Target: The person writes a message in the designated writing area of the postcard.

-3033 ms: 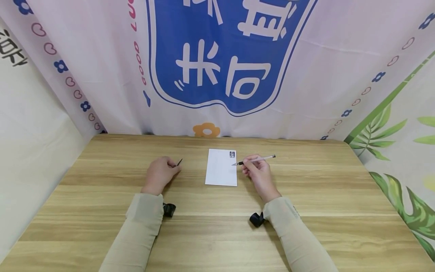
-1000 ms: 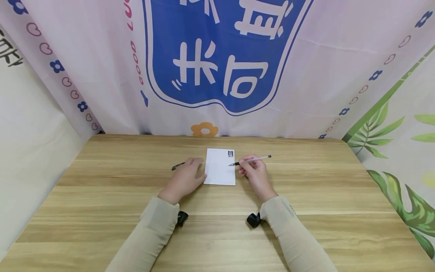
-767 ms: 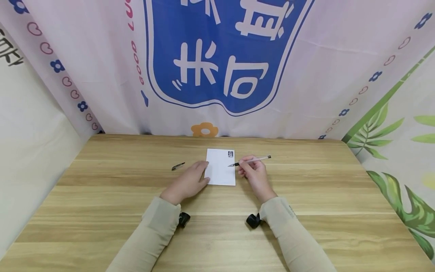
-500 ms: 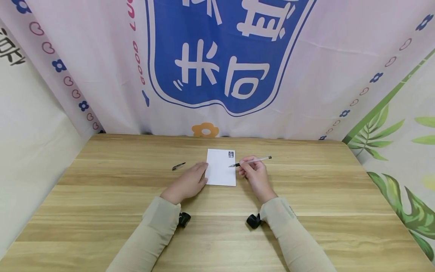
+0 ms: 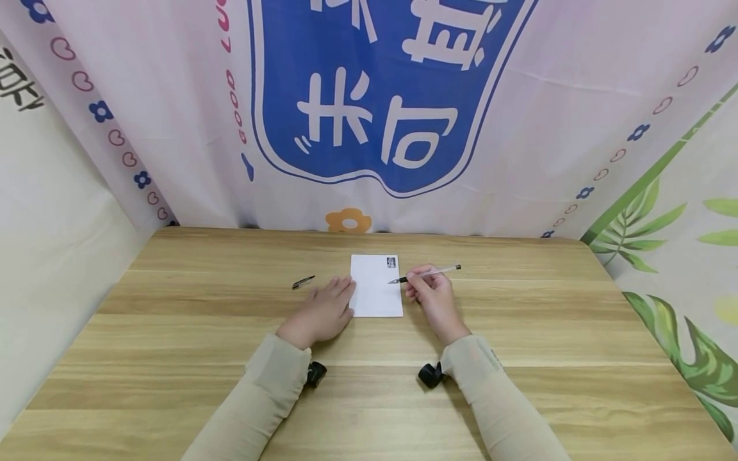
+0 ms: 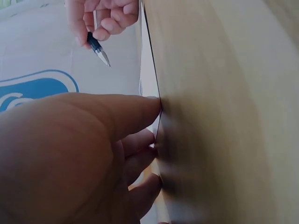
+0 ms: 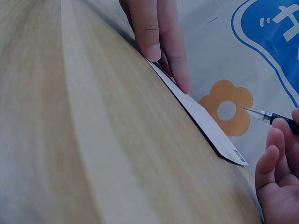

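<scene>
A white envelope-like card (image 5: 376,288) with a small dark stamp-like picture in its upper right corner lies on the table. My left hand (image 5: 324,312) rests at its left edge, fingers fairly straight; the left wrist view shows the thumb and fingertips touching that edge. My right hand (image 5: 432,294) pinches a gel pen (image 5: 436,271) with a clear barrel, between thumb and fingers. In the right wrist view the pen's metal tip (image 7: 257,113) stands apart from the card. A black pen cap (image 5: 302,282) with a clip lies left of the card.
The wood-grain table (image 5: 369,397) ends at a hanging printed curtain (image 5: 196,179) at the back. A black wrist camera (image 5: 316,374) sits beside the left cuff and another wrist camera (image 5: 430,375) beside the right.
My left hand has let go of the pen cap, leaving it on the table, and moved right to the card. The card has shifted slightly towards me. My right hand stays nearly still with the pen.
</scene>
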The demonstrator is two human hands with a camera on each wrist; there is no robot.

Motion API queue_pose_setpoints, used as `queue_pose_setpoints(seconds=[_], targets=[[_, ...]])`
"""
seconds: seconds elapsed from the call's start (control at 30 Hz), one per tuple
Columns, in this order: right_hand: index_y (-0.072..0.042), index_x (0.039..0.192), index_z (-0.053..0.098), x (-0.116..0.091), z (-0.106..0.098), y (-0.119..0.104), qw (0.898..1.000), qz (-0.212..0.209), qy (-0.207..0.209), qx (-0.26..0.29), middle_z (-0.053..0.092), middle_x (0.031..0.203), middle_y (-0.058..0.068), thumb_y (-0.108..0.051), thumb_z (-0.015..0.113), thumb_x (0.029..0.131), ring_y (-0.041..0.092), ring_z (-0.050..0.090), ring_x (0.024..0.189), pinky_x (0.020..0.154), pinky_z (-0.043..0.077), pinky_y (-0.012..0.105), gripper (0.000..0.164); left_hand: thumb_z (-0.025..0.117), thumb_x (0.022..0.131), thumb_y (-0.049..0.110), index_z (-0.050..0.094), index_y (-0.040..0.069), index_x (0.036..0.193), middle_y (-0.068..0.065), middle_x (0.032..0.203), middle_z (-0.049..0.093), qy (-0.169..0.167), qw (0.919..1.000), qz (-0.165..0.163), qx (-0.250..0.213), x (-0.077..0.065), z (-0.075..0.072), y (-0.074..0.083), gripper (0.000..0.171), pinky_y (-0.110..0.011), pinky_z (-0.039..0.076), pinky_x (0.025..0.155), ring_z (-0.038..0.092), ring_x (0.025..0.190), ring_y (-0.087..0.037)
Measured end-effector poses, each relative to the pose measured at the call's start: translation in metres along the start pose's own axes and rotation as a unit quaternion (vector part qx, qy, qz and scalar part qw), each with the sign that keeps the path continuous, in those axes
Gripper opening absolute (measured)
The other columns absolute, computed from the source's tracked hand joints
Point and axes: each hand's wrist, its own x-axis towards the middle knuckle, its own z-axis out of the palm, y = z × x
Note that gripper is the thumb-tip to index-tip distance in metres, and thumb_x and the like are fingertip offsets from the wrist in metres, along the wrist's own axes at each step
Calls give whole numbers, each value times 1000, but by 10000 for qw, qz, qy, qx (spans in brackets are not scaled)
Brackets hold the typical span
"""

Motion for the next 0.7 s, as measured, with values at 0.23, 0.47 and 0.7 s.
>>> queue_pose_setpoints(seconds=[0.23, 0.47, 0.7], targets=[[7, 105, 60, 1, 0, 0, 9999, -96, -48, -60, 65, 85, 16, -3, 61, 100, 15, 61, 70, 63, 53, 23, 11, 44, 110, 26, 25, -2, 159, -16, 168, 16, 90, 9998, -146, 85, 0, 4, 8, 60, -65, 11, 120, 11, 155, -36], [14, 117, 65, 2, 1, -1, 9988, -120, -257, -397, 70, 89, 9, -5, 60, 101, 13, 64, 74, 68, 56, 22, 25, 43, 110, 28, 25, -2, 159, -15, 168, 16, 78, 9996, -253, 108, -1, 5, 13, 59, -64, 12, 120, 12, 155, -35], [13, 117, 66, 7, 10, -3, 9986, -59, -253, -451, 70, 89, 8, -5, 60, 100, 12, 64, 75, 68, 56, 21, 25, 44, 110, 29, 24, -2, 159, -15, 168, 14, 63, 9996, -266, 34, -1, 5, 13, 61, -64, 11, 120, 10, 155, -35]])
